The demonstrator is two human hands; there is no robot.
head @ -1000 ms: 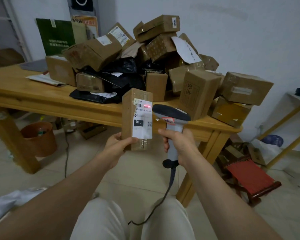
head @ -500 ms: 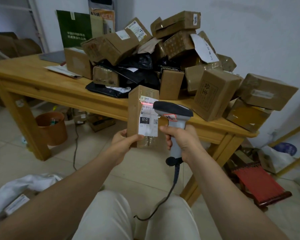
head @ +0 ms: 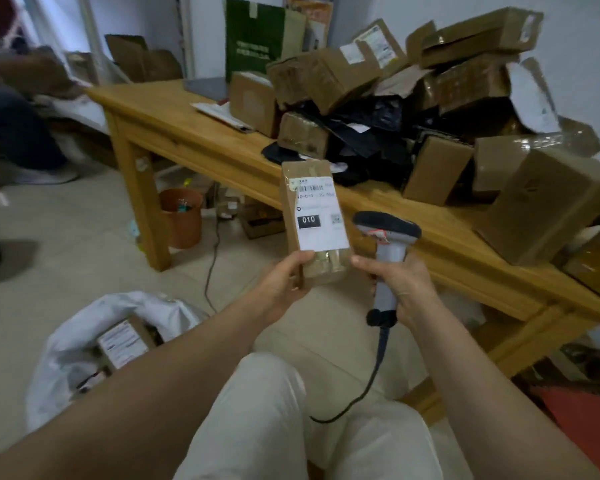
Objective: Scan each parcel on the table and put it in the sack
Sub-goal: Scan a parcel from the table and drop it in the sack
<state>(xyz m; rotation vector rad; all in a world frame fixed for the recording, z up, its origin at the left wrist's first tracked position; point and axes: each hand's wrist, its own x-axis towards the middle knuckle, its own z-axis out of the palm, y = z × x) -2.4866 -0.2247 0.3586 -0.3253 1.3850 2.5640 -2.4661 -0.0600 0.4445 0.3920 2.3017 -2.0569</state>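
- Grip of the fingers of the left hand on the bottom end of a slim cardboard parcel, thumb over the front, label toward the camera.
- Long axis upright, slightly tilted, in the air before the worktop edge.
- Right hand wrapped round the barcode scanner handle, just beside the parcel.
- White sack on the floor, down and left of the parcel, mouth open; nearer the left hand.
- Left forearm stretched forward, wrist raised; likely a swing down-left next.
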